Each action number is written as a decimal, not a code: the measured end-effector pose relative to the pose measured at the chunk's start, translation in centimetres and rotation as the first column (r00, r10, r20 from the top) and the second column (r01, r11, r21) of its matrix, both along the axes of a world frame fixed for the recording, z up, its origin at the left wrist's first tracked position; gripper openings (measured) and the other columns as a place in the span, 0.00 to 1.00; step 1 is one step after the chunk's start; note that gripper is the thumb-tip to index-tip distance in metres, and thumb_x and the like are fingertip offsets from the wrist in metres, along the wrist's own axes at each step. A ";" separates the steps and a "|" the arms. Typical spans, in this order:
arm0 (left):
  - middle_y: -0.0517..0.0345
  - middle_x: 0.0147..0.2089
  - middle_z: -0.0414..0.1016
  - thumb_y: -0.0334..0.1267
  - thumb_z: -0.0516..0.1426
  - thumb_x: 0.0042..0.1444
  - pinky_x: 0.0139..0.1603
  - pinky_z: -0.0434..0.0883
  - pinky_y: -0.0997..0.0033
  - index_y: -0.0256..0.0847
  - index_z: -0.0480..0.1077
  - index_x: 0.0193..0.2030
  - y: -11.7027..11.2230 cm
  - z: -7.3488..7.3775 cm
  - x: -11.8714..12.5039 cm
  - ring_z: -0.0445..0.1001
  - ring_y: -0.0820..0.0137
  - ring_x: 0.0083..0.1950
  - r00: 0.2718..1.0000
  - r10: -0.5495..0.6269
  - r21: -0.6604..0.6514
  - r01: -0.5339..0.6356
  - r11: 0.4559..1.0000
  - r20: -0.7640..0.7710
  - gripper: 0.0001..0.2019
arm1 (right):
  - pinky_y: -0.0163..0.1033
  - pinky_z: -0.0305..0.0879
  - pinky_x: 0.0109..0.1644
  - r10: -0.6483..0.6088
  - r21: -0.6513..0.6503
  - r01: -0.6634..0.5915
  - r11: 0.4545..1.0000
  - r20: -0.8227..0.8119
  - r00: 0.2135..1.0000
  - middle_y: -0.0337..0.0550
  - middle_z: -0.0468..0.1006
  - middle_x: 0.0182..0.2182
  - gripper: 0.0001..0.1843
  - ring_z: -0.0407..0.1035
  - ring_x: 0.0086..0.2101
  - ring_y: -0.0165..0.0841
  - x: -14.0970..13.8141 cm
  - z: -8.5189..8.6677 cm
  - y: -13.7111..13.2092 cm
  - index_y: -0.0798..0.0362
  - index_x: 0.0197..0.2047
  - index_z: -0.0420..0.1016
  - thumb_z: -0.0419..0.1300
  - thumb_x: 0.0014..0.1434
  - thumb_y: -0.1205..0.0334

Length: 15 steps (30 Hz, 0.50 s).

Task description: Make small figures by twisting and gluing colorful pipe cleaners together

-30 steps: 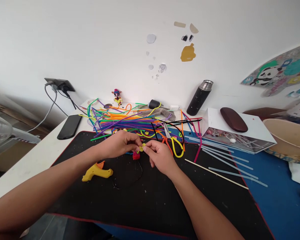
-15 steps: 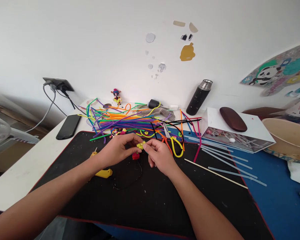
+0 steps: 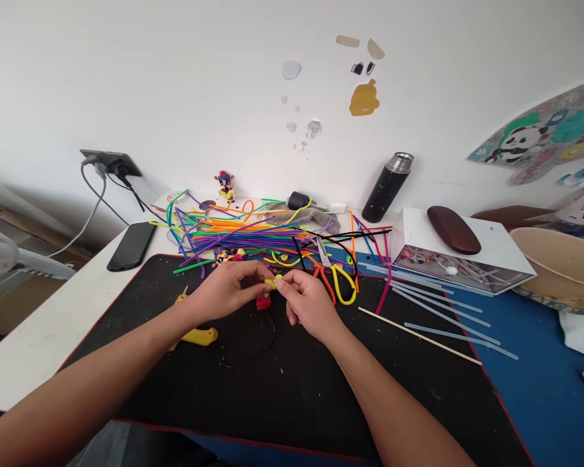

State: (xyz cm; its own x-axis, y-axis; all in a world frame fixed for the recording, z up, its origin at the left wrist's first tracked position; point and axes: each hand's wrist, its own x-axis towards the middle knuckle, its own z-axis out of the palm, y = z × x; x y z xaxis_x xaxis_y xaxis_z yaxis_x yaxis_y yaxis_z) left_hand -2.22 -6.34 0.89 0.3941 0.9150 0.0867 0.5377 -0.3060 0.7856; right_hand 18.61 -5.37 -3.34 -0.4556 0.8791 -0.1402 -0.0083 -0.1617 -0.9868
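Between my two hands is a small yellow piece of pipe cleaner (image 3: 271, 283), pinched by the fingertips of both. My left hand (image 3: 231, 287) comes in from the left, thumb and index finger closed on it. My right hand (image 3: 305, 298) grips its other side, the remaining fingers curled under. Just below the yellow piece is a small red fuzzy piece (image 3: 263, 302); whether it is joined on is unclear. Partly under my left forearm lies a yellow glue gun (image 3: 200, 336), its black cord running over the black mat (image 3: 253, 395).
Behind my hands lies a pile of coloured pipe cleaners (image 3: 243, 237). Scissors (image 3: 343, 285) with yellow and orange handles, a wooden stick (image 3: 418, 335) and several glue sticks (image 3: 448, 311) lie right. A flask (image 3: 388, 188), a white box (image 3: 467, 246), a phone (image 3: 132, 246) and a small doll (image 3: 225, 186) stand around.
Both hands stay in nearly the same place with the yellow piece between them. The piece has turned slightly in my fingertips, and the view has shifted a little.
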 end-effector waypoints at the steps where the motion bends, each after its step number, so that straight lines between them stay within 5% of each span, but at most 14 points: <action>1: 0.57 0.35 0.83 0.45 0.60 0.67 0.35 0.73 0.75 0.40 0.78 0.45 0.0 -0.1 -0.1 0.79 0.71 0.33 1.000 0.004 -0.011 -0.004 1.000 0.012 0.11 | 0.30 0.50 0.17 -0.003 -0.001 0.003 1.000 0.000 1.000 0.26 0.65 0.16 0.16 0.60 0.12 0.24 0.0 0.0 0.0 0.50 0.36 0.70 0.61 0.65 0.46; 10: 0.54 0.34 0.82 0.46 0.64 0.62 0.39 0.76 0.69 0.37 0.74 0.42 0.6 -0.6 -0.2 0.81 0.67 0.35 0.970 0.028 -0.242 0.032 0.970 0.241 0.13 | 0.30 0.49 0.16 0.003 0.017 -0.003 1.000 0.002 1.000 0.26 0.65 0.16 0.15 0.59 0.12 0.24 0.0 0.7 0.0 0.50 0.35 0.69 0.61 0.64 0.47; 15: 0.55 0.36 0.82 0.46 0.64 0.61 0.39 0.76 0.69 0.39 0.74 0.41 1.2 0.3 -0.2 0.81 0.66 0.37 0.988 -0.022 -0.233 0.057 0.971 0.151 0.12 | 0.31 0.49 0.18 0.019 0.062 -0.022 0.998 0.052 0.998 0.26 0.65 0.16 0.13 0.59 0.12 0.25 0.1 0.7 0.0 0.50 0.35 0.69 0.59 0.66 0.50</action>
State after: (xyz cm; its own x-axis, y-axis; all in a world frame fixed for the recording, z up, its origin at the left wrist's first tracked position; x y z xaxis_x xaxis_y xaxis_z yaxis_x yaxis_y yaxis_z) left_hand -2.46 -5.17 1.15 0.4296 0.9003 -0.0700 0.4025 -0.1215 0.9073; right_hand 18.68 -5.40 -2.65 -0.4670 0.8775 -0.1088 0.0456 -0.0990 -0.9940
